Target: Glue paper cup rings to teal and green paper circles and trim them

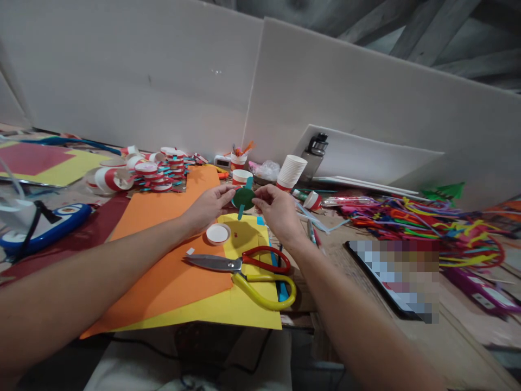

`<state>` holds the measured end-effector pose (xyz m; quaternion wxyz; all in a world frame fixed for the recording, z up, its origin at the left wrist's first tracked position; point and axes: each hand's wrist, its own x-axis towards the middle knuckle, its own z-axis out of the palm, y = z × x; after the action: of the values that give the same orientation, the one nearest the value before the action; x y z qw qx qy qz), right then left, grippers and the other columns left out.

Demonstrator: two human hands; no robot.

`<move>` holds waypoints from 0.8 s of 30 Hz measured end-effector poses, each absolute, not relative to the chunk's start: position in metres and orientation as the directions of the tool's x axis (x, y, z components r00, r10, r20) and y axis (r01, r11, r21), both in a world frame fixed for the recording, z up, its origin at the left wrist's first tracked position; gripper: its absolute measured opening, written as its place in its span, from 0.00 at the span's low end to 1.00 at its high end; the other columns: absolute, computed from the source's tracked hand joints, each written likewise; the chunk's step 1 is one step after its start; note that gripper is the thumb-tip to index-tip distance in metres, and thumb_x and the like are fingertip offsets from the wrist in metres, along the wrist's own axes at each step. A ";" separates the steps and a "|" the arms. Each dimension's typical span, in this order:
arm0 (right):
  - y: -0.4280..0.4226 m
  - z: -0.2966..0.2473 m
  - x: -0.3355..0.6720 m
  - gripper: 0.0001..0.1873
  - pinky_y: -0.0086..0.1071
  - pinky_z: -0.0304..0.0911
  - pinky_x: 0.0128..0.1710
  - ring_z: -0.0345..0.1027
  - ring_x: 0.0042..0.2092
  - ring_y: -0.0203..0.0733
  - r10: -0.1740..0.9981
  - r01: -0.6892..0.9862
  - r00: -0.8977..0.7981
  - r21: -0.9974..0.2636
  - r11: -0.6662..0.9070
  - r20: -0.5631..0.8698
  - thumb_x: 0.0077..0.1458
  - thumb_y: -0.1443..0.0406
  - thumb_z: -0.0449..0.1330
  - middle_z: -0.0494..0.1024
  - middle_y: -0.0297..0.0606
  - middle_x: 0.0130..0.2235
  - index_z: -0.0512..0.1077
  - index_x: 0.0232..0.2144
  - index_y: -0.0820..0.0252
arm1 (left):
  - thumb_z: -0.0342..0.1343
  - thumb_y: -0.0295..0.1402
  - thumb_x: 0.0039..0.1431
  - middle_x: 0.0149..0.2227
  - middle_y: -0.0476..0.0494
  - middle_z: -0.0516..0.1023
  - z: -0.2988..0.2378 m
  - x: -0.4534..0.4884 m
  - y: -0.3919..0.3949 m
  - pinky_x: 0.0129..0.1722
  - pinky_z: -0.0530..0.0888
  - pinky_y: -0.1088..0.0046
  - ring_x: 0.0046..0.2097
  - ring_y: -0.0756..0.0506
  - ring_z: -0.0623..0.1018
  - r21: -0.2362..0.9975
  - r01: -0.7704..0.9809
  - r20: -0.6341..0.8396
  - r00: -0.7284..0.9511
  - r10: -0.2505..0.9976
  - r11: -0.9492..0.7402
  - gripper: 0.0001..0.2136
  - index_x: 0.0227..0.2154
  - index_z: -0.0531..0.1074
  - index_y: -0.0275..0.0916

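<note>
Between the fingertips of my left hand [211, 206] and my right hand [277, 207] is a green paper disc [244, 200]. A teal strip [248, 183] crosses it and sticks out above and below. Both hands pinch its edges, one on each side, above the papers. Below my left hand sits a small round white piece [217, 233], like a cut cup base. Closer to me lie scissors [233, 265] with one red and one yellow handle, on orange paper [163, 260] and yellow paper [240, 231]. A white scrap rests by the blade tip.
Cut red-and-white paper cups [148, 168] with teal strips are heaped at the back left. A cup stack [291, 171] and a bottle [314, 155] stand behind my right hand. Colourful pipe cleaners [407, 220] and a blurred-screen phone [394, 279] lie on the right. A white panel [142, 81] closes the back.
</note>
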<state>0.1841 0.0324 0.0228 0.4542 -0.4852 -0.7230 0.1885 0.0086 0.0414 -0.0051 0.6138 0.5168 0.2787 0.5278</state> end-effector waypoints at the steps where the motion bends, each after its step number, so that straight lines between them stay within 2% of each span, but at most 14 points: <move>1: 0.032 0.023 0.184 0.03 0.29 0.62 0.32 0.66 0.30 0.36 0.870 0.533 -0.114 -0.710 0.461 0.479 0.49 0.67 0.58 0.74 0.33 0.28 0.71 0.30 0.58 | 0.60 0.39 0.55 0.41 0.42 0.78 -0.006 0.009 0.042 0.41 0.74 0.69 0.39 0.47 0.78 0.926 -0.366 0.210 0.288 0.934 -0.095 0.14 0.39 0.73 0.36; 11: 0.027 0.027 0.180 0.00 0.31 0.62 0.34 0.67 0.30 0.37 0.866 0.574 -0.029 -0.701 0.423 0.499 0.48 0.68 0.60 0.76 0.33 0.28 0.71 0.27 0.59 | 0.59 0.38 0.56 0.43 0.44 0.77 -0.007 0.011 0.040 0.42 0.74 0.70 0.40 0.48 0.77 0.901 -0.414 0.280 0.336 0.899 -0.126 0.12 0.41 0.71 0.38; 16: 0.031 0.020 0.180 0.01 0.32 0.64 0.34 0.69 0.32 0.38 0.869 0.527 -0.016 -0.734 0.427 0.494 0.49 0.67 0.59 0.75 0.33 0.29 0.69 0.28 0.57 | 0.58 0.38 0.57 0.43 0.44 0.76 -0.009 0.012 0.043 0.43 0.74 0.69 0.39 0.49 0.77 0.897 -0.412 0.315 0.346 0.884 -0.158 0.13 0.43 0.70 0.38; 24: 0.029 0.019 0.177 0.01 0.32 0.65 0.32 0.68 0.31 0.39 0.898 0.510 0.004 -0.773 0.377 0.441 0.50 0.68 0.58 0.73 0.33 0.28 0.68 0.28 0.57 | 0.64 0.34 0.50 0.42 0.42 0.77 -0.005 0.009 0.040 0.40 0.74 0.72 0.41 0.47 0.77 0.925 -0.319 0.311 0.319 0.895 -0.207 0.17 0.43 0.70 0.36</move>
<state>0.1772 0.0294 0.0192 0.4808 -0.5203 -0.6764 0.2014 0.0092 0.0400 -0.0045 0.5770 0.5717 0.2521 0.5261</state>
